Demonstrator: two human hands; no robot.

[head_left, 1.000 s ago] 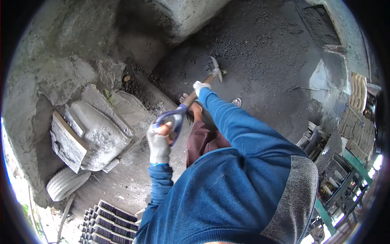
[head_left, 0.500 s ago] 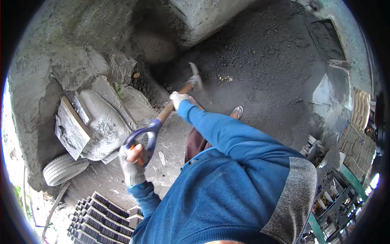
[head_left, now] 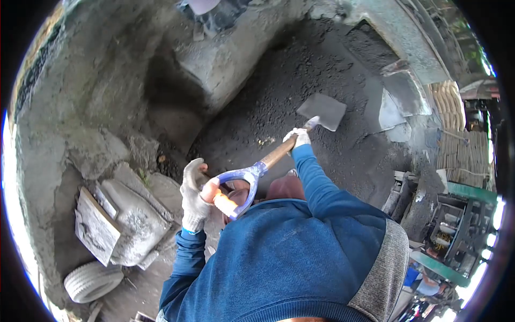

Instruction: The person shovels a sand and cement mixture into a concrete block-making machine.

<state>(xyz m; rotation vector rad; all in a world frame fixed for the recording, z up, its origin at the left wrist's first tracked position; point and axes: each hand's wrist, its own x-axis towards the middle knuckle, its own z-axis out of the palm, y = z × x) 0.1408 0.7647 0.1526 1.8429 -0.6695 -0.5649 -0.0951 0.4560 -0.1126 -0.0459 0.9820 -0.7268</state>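
Observation:
I hold a shovel with a wooden shaft (head_left: 279,153) and a blue-and-white D-shaped handle with an orange grip. Its flat, square blade (head_left: 325,111) lies over the dark, crumbly material on the floor. My right hand (head_left: 298,139), in a whitish glove, is closed around the lower shaft near the blade. At the handle end, my left hand (head_left: 194,194) wears a glove with bare fingertips. Its fingers are on the orange grip, with one digit raised away from it.
Dark loose material (head_left: 300,64) spreads between rough concrete walls. Slabs (head_left: 134,214) lean at the left above a tyre (head_left: 94,281). A pale sheet (head_left: 391,110), bamboo-like slats (head_left: 461,155) and a green-framed rack (head_left: 461,214) stand at the right.
The shovel has swung right, and its blade now shows flat over the dark material. Both hands have moved with it, the right one farther. The view has shifted too.

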